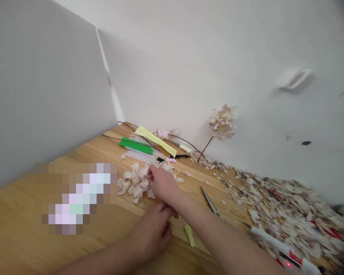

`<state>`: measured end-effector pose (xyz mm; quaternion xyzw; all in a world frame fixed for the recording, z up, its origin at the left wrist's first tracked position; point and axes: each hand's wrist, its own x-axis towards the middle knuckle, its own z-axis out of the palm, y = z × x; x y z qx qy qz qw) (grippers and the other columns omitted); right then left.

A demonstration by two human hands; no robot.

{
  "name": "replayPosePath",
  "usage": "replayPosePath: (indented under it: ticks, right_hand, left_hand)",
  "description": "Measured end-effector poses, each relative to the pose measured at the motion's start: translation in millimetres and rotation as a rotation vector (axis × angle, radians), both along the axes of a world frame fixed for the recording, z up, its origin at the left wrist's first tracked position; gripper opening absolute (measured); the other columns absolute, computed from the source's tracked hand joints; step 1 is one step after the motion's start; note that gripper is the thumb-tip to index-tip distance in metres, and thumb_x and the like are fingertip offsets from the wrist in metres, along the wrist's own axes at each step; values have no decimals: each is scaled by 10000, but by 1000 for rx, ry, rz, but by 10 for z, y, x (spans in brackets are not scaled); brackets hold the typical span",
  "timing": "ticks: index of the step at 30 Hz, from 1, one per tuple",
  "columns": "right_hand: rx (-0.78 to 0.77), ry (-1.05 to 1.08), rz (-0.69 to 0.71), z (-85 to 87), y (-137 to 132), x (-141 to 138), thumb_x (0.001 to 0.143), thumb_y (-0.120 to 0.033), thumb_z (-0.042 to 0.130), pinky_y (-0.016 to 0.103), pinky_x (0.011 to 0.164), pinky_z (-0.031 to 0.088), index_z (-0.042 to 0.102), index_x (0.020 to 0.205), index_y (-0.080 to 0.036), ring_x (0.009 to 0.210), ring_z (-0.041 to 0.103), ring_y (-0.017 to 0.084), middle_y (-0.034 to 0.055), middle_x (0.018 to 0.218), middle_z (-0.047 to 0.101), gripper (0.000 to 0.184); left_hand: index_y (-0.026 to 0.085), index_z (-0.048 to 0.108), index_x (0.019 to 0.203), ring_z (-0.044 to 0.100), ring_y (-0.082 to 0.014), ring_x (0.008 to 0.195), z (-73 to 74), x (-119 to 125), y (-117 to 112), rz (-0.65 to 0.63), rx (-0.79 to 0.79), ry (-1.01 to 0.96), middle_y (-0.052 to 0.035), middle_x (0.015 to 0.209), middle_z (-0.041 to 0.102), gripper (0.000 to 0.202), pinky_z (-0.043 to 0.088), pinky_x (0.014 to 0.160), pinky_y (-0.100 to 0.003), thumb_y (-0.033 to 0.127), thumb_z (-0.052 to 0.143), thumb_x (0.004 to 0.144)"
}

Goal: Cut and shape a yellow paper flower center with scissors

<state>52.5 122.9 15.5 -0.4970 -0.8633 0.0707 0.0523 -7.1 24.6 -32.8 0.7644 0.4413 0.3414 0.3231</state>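
My right hand (163, 184) reaches over a pile of pale, dried-looking petals (136, 179) on the wooden table. Its fingers are curled together at the pile's right side, and whatever lies between them is hidden. Just below, my left hand (153, 231) is closed beneath the right wrist, with its fingertips partly covered. What it holds, if anything, cannot be made out. A small yellow-green strip (189, 235) lies right of my left hand. Scissors (210, 202) rest on the table beyond my right forearm.
Behind the pile lie a green sheet (136, 145), a yellow strip (157, 141) and a black pen (180, 156). A petal flower on a stem (223, 121) leans by the wall. Many loose petals (292, 206) and a white-and-red glue gun (283, 248) occupy the right. A blurred-out patch (77, 198) covers something left.
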Motion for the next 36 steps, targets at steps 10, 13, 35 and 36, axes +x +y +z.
replayPosePath:
  ticks: [10, 13, 35, 36]
  right_hand:
    - [168, 74, 175, 435, -449, 728, 860, -106, 481, 267, 688, 373, 549, 868, -191, 794, 556, 177, 40, 838, 635, 109]
    - [169, 36, 150, 396, -589, 866, 855, -83, 453, 280, 656, 360, 557, 864, -186, 765, 555, 195, 57, 819, 634, 146]
    - [-163, 260, 54, -210, 4, 653, 767, -15, 580, 405, 825, 465, 595, 1034, -136, 933, 597, 220, 65, 994, 648, 294]
    - [-193, 286, 36, -207, 10, 683, 780, -8, 574, 389, 794, 486, 593, 1026, -138, 887, 611, 201, 46, 963, 650, 279]
  left_hand:
    - [184, 528, 914, 575, -169, 763, -32, -10, 140, 169, -328, -540, -29, 835, 564, 179, 481, 750, -334, 150, 494, 741]
    - [190, 485, 1032, 605, -180, 862, -13, -1, 165, 91, -398, -687, -63, 1007, 558, 323, 492, 816, -359, 167, 522, 712]
    - [56, 593, 1122, 439, -368, 1197, 19, -621, 566, 573, 265, 557, -238, 1248, 540, 356, 343, 996, -552, 66, 444, 799]
    - [44, 584, 1129, 444, -382, 1196, -10, -660, 595, 582, 249, 559, -259, 1242, 538, 348, 345, 980, -576, 91, 443, 815]
